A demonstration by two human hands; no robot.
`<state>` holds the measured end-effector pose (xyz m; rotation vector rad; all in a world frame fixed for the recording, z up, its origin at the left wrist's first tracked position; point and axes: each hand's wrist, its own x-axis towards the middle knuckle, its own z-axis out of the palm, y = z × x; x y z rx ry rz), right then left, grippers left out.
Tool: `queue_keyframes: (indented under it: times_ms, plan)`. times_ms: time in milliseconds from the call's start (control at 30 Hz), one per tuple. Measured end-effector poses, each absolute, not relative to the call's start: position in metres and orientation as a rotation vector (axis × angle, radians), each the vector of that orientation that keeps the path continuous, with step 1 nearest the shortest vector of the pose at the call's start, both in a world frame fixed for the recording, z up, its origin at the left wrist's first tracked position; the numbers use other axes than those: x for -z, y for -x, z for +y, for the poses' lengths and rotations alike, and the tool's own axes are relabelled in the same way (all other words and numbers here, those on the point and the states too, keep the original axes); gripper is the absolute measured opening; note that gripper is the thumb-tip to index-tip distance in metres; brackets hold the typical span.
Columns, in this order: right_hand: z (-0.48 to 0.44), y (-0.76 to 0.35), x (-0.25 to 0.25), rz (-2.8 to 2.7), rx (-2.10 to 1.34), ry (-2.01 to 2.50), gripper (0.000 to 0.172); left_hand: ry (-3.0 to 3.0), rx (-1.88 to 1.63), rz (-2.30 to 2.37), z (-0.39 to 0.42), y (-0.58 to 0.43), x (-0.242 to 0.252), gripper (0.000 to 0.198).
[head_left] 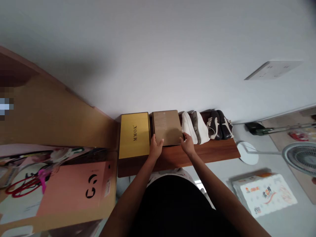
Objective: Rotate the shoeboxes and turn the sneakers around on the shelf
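A kraft-brown flat box (pixel 166 126) lies on a wooden bench (pixel 197 154), with a block of small print on its lid. My left hand (pixel 156 147) rests against its near left corner, close to a gold box marked MMOK (pixel 134 135). My right hand (pixel 187 144) touches the near right corner, its fingers spread. Both hands grip the brown box from the near side, and it sits tilted on the bench. To the right stand a pair of white sneakers (pixel 195 127) and a pair of dark sneakers with white stripes (pixel 219 125).
A wall rises behind the bench, with a white socket panel (pixel 273 69) on it. To the left stand a wooden cabinet side (pixel 61 115) and a pink carton (pixel 74 189). On the floor at right lie a white-based fan (pixel 302 157) and a wrapped tissue pack (pixel 265 194).
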<state>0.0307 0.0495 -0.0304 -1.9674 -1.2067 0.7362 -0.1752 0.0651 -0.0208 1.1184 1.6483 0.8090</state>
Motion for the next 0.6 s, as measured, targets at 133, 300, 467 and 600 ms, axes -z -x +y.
queue_keyframes:
  times_ms: [133, 300, 467, 600]
  plan:
    - [0.064, -0.038, 0.037, -1.177, -0.934, 2.000, 0.058, -1.075, -0.749, 1.845, 0.073, 0.160, 0.027, 0.078]
    - [0.080, -0.036, 0.043, -1.151, -1.062, 2.016, 0.056, -1.003, -0.677, 1.955, 0.080, 0.152, 0.033, 0.076]
    - [0.088, -0.030, 0.045, -1.116, -1.145, 2.138, 0.053, -0.939, -0.596, 2.032, 0.085, 0.149, 0.033, 0.069]
    - [0.086, -0.032, 0.048, -1.080, -1.119, 2.153, 0.058, -0.929, -0.616, 2.037, 0.083, 0.145, 0.024, 0.065]
